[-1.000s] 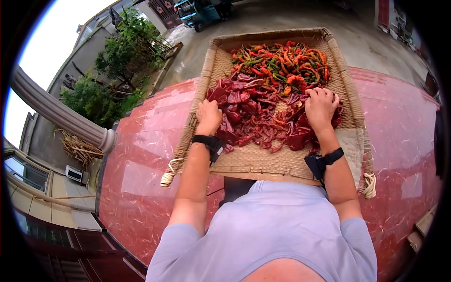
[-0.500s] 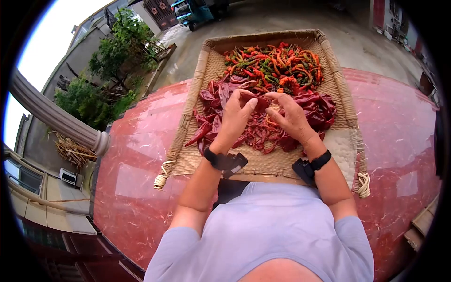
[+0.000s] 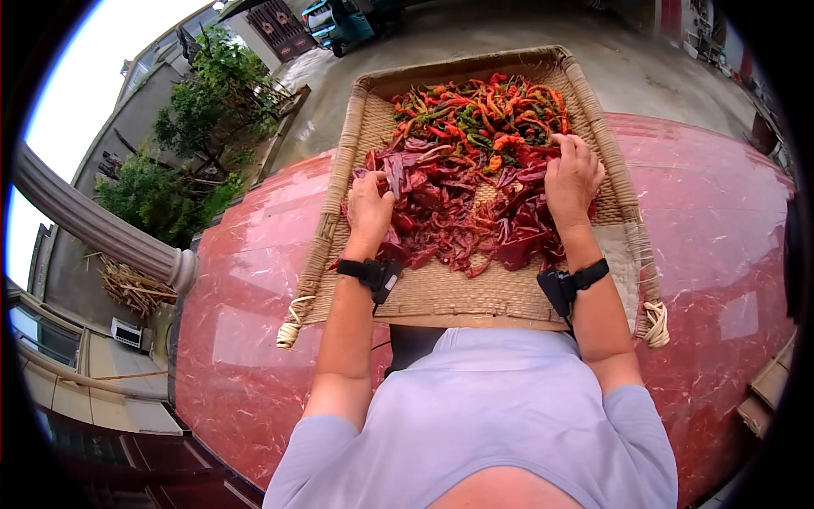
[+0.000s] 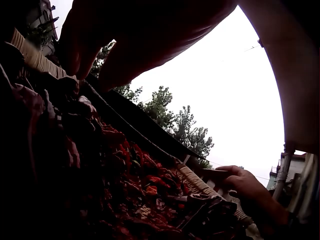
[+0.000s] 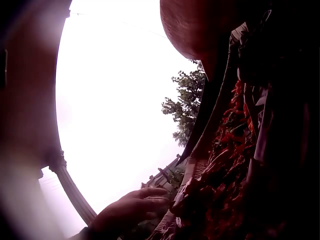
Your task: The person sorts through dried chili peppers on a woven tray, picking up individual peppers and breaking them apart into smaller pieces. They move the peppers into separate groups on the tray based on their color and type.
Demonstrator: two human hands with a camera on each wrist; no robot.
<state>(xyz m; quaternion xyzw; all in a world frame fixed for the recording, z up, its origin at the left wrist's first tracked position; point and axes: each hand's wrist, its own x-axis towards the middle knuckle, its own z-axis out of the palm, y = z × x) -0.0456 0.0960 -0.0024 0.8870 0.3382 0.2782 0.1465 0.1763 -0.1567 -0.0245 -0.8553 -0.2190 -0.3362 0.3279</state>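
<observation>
In the head view, a shallow woven tray [image 3: 500,293] holds dark red, wrinkled dried peppers [image 3: 449,233] in its near half. My left hand [image 3: 370,212] is over the peppers by the tray's left side, fingers bent downward. The left wrist view shows a gap between thumb and fingers, tips right at the peppers. My right hand [image 3: 574,182] lies over the right side of the dark red heap, hiding some of it. Seen from the left wrist, its fingers [image 4: 232,171] are fairly straight, with no pepper visible in them.
Smaller orange, red and green chillies [image 3: 483,110] fill the tray's far end. Below is a glossy red stone floor [image 3: 246,280]. A grey column [image 3: 110,220], green shrubs [image 3: 161,182] and a blue vehicle [image 3: 335,24] stand farther off.
My hands came together over the middle of the tray with a dark red pepper between them. Now they are apart, the left back at the left side and the right at the right side.
</observation>
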